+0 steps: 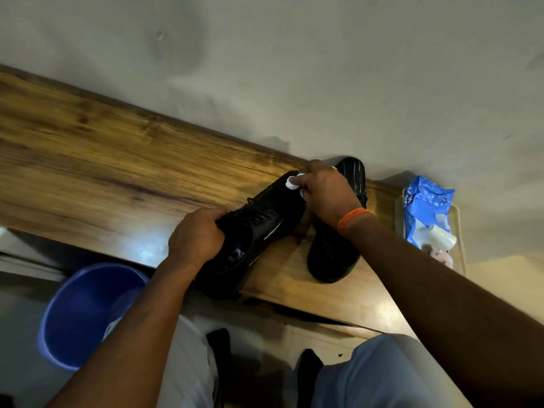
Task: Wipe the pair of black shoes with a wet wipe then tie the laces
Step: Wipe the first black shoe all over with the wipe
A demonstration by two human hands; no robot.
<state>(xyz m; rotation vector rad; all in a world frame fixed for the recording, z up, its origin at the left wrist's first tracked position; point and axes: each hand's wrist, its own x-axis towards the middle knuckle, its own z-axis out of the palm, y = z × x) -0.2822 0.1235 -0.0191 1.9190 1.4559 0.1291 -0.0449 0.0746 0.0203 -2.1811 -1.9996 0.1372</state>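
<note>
A black lace-up shoe lies tilted on the wooden table, toe pointing away from me, its laces loose. My left hand grips it at the opening near the heel. My right hand pinches a crumpled white wet wipe and presses it on the shoe's toe. The second black shoe lies to the right, partly hidden under my right wrist, its striped sole showing at the far end.
A blue pack of wet wipes sits on a tray at the table's right end, against the wall. A blue bucket stands on the floor at lower left. My knees are below the table's near edge.
</note>
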